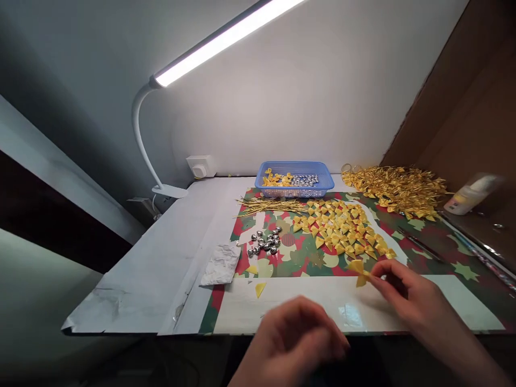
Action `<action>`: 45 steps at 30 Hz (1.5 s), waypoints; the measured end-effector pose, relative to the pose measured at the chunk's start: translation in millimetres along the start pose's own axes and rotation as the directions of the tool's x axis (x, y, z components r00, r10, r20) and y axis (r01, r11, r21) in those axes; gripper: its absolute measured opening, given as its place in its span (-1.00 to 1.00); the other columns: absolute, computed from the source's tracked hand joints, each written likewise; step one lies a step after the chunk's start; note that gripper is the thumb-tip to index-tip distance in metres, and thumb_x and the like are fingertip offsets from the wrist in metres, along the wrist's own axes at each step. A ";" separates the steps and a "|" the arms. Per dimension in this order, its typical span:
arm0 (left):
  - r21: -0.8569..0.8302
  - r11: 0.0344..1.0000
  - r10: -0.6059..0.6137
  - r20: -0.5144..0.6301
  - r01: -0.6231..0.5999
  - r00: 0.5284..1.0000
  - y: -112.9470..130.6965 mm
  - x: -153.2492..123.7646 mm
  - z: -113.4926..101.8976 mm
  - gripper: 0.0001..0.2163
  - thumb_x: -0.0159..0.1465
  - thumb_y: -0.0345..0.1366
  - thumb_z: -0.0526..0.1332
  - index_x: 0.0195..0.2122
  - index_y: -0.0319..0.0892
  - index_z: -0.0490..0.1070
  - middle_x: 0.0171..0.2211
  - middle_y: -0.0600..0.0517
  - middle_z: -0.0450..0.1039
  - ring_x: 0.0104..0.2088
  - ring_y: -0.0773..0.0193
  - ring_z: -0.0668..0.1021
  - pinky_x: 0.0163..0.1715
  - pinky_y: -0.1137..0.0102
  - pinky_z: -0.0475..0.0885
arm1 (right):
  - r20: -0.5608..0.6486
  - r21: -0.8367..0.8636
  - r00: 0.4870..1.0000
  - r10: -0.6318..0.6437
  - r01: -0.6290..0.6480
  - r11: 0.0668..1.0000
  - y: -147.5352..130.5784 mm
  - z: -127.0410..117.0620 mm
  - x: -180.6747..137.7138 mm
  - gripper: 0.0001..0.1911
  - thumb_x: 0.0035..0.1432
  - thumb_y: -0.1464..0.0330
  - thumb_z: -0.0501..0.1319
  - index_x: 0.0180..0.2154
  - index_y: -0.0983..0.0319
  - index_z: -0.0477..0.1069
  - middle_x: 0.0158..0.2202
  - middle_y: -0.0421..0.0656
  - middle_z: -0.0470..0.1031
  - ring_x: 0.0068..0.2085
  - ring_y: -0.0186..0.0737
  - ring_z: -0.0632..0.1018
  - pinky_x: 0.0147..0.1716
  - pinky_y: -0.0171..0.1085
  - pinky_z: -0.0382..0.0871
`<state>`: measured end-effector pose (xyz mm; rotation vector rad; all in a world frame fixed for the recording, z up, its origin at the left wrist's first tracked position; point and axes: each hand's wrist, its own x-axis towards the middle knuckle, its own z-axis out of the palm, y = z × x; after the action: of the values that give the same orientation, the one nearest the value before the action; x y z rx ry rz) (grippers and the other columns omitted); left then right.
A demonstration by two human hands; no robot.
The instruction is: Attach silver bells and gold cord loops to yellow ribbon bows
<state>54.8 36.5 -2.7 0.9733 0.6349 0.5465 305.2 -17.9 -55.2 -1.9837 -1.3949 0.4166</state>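
Observation:
My right hand point(407, 301) pinches a yellow ribbon bow point(358, 271) between thumb and fingertips, above the front part of the table. My left hand point(298, 338) is near the table's front edge, slightly blurred, its fingers curled together; whatever they hold, if anything, is hidden. Beyond my right hand, many yellow bows point(341, 226) lie spread on a camouflage-patterned sheet point(308, 263). A loose cluster of silver bells point(266, 243) lies further left. Two yellow scraps, one of them a ribbon piece point(260, 289), rest left of my hands.
A blue basket point(264, 191) at the back holds bows and silver pieces. Gold twist ties point(270, 206) lie before it. A gold tinsel-like heap point(399, 185), a white bottle point(467, 196) and dark tweezers point(421, 244) are right. Crumpled paper point(221, 263) lies left, under a lamp point(139, 129).

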 end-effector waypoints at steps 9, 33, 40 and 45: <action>0.038 0.999 0.017 -0.146 -0.011 0.989 -4.8 45.2 -5.3 -0.76 0.16 -0.22 0.45 -0.18 -0.14 0.54 -0.28 0.04 0.56 -0.23 0.29 0.55 -0.18 0.46 0.45 | 0.377 0.390 0.926 -0.008 -0.151 0.908 -66.3 0.6 -3.9 -0.75 0.31 0.14 0.10 -0.33 0.15 0.36 -0.52 -0.30 0.17 -0.46 -0.29 0.22 -0.47 -0.32 0.09; -0.099 0.994 0.029 -0.224 -0.053 0.974 -11.4 39.5 -5.4 -0.80 0.13 -0.34 0.47 -0.21 -0.12 0.58 -0.50 0.11 0.56 -0.44 0.37 0.56 -0.31 0.49 0.48 | 0.405 0.772 0.910 0.085 -0.390 0.502 -60.9 43.8 -11.7 -0.61 0.28 0.03 0.19 -0.35 0.22 0.43 -0.48 -0.26 0.29 -0.49 -0.41 0.24 -0.53 -0.43 0.11; -0.122 0.990 0.047 -0.202 -0.072 0.978 -5.2 39.6 -4.1 -0.92 0.14 -0.38 0.46 -0.33 -0.15 0.62 -0.51 0.11 0.59 -0.44 0.40 0.55 -0.33 0.55 0.46 | 0.227 0.831 0.969 0.099 -0.246 0.499 -45.1 50.5 -23.4 -0.80 0.30 0.17 0.23 -0.10 0.09 0.48 -0.41 -0.22 0.43 -0.53 -0.43 0.38 -0.55 -0.46 0.30; -0.200 0.980 -0.035 -0.210 -0.008 0.977 -9.7 43.2 -7.3 -0.91 0.10 -0.40 0.48 -0.37 -0.22 0.63 -0.50 0.06 0.61 -0.47 0.41 0.55 -0.37 0.57 0.46 | 0.068 0.781 0.993 0.099 -0.115 0.613 -44.3 50.1 -24.4 -0.87 0.27 0.27 0.27 -0.12 0.02 0.49 -0.46 -0.26 0.52 -0.57 -0.41 0.48 -0.56 -0.49 0.39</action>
<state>81.0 65.4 -24.8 0.7265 0.7610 0.6946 234.7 -14.2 -64.3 -1.3065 -0.8473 0.9280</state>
